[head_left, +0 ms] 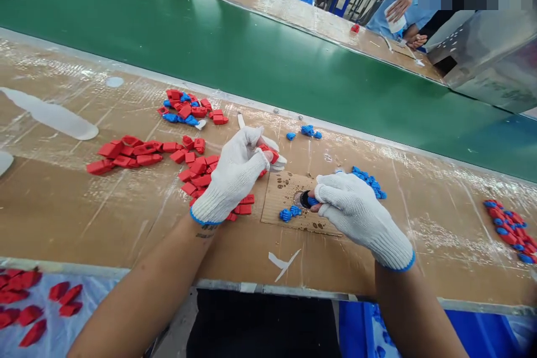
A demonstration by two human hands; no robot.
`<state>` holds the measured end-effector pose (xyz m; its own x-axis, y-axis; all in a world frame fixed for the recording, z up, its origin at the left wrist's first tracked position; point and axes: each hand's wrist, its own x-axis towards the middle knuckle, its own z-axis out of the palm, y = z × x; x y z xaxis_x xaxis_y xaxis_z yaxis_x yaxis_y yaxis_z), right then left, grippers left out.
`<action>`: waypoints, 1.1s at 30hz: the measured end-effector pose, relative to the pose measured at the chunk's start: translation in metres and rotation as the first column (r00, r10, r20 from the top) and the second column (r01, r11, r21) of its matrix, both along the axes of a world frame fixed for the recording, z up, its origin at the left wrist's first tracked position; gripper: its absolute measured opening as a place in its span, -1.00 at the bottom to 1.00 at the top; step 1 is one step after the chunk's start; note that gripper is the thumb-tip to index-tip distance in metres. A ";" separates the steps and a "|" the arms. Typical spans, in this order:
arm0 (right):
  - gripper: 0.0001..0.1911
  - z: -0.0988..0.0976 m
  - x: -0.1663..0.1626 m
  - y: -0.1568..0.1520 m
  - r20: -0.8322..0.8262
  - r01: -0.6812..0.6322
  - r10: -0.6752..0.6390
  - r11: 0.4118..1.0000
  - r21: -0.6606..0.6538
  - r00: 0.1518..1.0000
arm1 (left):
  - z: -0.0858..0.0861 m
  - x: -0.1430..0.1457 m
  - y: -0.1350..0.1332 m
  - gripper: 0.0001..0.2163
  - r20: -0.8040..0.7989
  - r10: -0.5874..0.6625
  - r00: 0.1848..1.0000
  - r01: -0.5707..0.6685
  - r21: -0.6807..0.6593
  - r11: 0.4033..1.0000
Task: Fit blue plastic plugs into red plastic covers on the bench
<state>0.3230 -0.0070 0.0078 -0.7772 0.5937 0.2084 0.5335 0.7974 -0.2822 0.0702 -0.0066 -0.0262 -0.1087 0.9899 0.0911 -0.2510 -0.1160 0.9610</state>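
Note:
My gloved left hand (239,168) is closed around a red plastic piece (269,152), above the right edge of a heap of red pieces (199,173). In my gloved right hand (356,207) a small blue plastic piece (311,200) is pinched between thumb and finger. It is at the mouth of a small round dark container (302,199) on a stained cardboard sheet (274,201); whether they touch I cannot tell. Two or so loose blue pieces (289,213) lie on the cardboard beside it. More blue pieces (369,182) are heaped behind my right hand.
A green conveyor belt (251,56) runs behind the brown worktable (138,224). Mixed red and blue pieces (512,229) lie at the far right. Red pieces (25,296) rest on plastic sheeting at lower left, with a blue bin (356,324) below the table. Across the belt are other people's hands (403,3).

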 end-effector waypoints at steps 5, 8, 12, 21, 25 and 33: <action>-0.70 0.001 0.004 0.003 -0.034 0.044 -0.045 0.999 -0.012 0.998 | 0.001 -0.003 0.002 -0.79 0.058 0.017 0.998 -0.017 -0.003 1.000; -0.71 0.003 0.005 0.007 -0.040 0.073 -0.074 0.997 -0.022 0.996 | 0.001 -0.004 0.004 -0.77 0.072 0.035 0.997 -0.033 -0.024 0.999; -0.69 0.002 0.004 0.014 -0.015 0.069 -0.070 0.996 -0.056 0.997 | -0.002 -0.005 0.007 -0.76 0.144 0.030 0.989 -0.026 -0.027 0.999; -0.60 0.017 0.005 0.012 -0.111 0.124 -0.138 0.985 -0.123 0.984 | 0.004 -0.004 0.002 -0.77 0.207 -0.036 0.978 0.034 0.014 0.999; -0.75 0.021 0.008 0.007 -0.270 0.184 -0.238 0.960 -0.210 0.933 | 0.007 0.005 -0.005 -0.70 0.251 -0.144 0.957 0.145 0.015 0.989; -0.76 0.014 0.013 0.002 -0.257 0.126 -0.186 0.964 -0.233 0.948 | 0.006 0.013 -0.011 -0.76 0.238 -0.215 0.947 0.217 0.021 0.976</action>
